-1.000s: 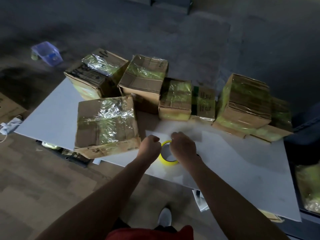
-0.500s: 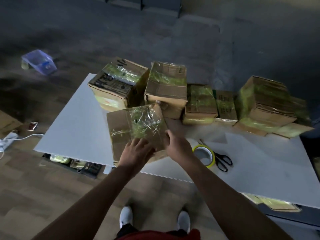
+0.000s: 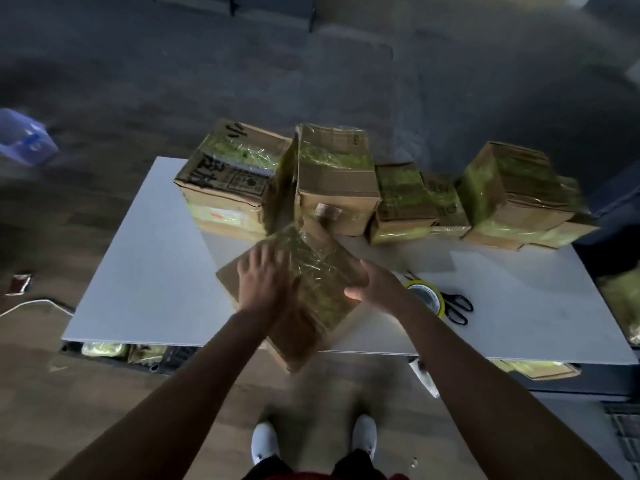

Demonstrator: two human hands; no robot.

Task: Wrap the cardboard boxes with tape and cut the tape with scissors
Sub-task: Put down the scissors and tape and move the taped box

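Across the middle of the view, surface (image 3: 145, 271): a white flat top, long near edge towards the person, dark floor (image 3: 173, 81) beyond its far side.
Row of cardboard boxes (image 3: 336, 181): along the surface's far edge, from left of middle to the far right corner. They are brown and banded with shiny yellowish tape, and those at the right end are stacked.
Cardboard box (image 3: 322, 282): at the surface's near edge, about midway along, turned cornerwise, its near corner overhanging that edge. Crinkled yellowish tape covers its top. It is blurred, so I cannot tell whether it rests on the surface or is lifted.
Blue plastic tub (image 3: 24, 140): on the floor, well off the surface's far left corner.
Left hand (image 3: 263, 275): laid flat on the box's top, over the surface's near middle, fingers straight and spread.
Right hand (image 3: 377, 289): against the box's right corner, over the surface's near middle, thumb stretched onto the taped top. The fingers are blurred, so I cannot tell whether they curl round the edge.
White shoes (image 3: 265, 441): on the floor, off the surface's near edge.
Tape roll (image 3: 427, 296): yellow, lying flat on the surface right of its middle, partly behind the right wrist.
Scissors (image 3: 457, 306): black-handled, flat on the surface right of its middle, handles towards its right end.
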